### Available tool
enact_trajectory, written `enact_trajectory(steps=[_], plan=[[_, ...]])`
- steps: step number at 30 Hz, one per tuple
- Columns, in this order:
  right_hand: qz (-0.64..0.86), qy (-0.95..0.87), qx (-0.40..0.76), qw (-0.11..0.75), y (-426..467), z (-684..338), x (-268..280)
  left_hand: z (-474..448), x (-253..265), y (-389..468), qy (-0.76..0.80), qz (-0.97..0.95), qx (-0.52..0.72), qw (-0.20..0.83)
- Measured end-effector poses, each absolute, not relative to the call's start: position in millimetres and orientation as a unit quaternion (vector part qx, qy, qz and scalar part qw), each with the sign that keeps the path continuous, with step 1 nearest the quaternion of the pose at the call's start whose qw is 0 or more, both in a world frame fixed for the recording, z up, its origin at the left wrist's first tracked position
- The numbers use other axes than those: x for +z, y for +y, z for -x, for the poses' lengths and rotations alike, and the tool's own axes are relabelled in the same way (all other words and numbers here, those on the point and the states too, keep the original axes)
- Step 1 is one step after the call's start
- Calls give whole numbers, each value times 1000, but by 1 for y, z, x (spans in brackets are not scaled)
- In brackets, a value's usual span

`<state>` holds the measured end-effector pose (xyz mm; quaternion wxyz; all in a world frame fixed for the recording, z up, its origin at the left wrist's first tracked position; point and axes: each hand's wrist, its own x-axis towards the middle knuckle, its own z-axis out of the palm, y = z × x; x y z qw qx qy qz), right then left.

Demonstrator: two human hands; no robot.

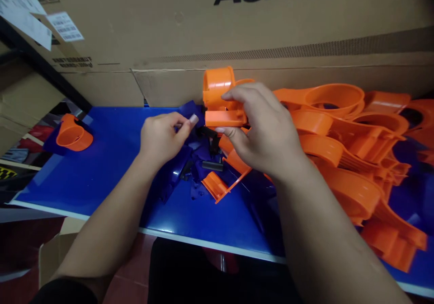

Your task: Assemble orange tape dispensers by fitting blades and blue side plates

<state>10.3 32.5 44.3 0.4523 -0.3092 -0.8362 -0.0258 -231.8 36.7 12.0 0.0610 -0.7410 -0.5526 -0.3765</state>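
Note:
My right hand (267, 130) grips an orange plastic tape dispenser (219, 87), its ring upward and a flat block-like part toward my left hand. The fingers hide much of that dispenser. My left hand (162, 137) is closed in a pinch just to its left, apart from it; what the fingertips hold, if anything, is too small to make out. Below the hands lie dark blue plastic pieces (176, 164) and a small black cylinder (212, 166). Another orange piece (217, 186) with a ridged end lies in front of my right hand.
Many orange tape dispensers (352, 195) are heaped on the right of the blue table (111, 159). One orange ring-shaped part (74, 134) stands at the far left. A large cardboard box (169, 33) closes off the back. An open carton (57, 250) sits below the left front edge.

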Motion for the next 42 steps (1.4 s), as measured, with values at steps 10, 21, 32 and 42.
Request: enact_trajectory(steps=[10, 21, 32, 42], plan=[[322, -852, 8, 413, 38, -6, 37, 213, 2, 37, -590, 751, -291, 61], [321, -860, 37, 395, 39, -3, 33, 208, 7, 25, -353, 809, -469, 37], [330, -852, 34, 404, 29, -4, 38, 221, 10, 33, -415, 799, -430, 64], [340, -835, -8, 432, 24, -4, 43, 223, -3, 45, -459, 847, -266, 32]])
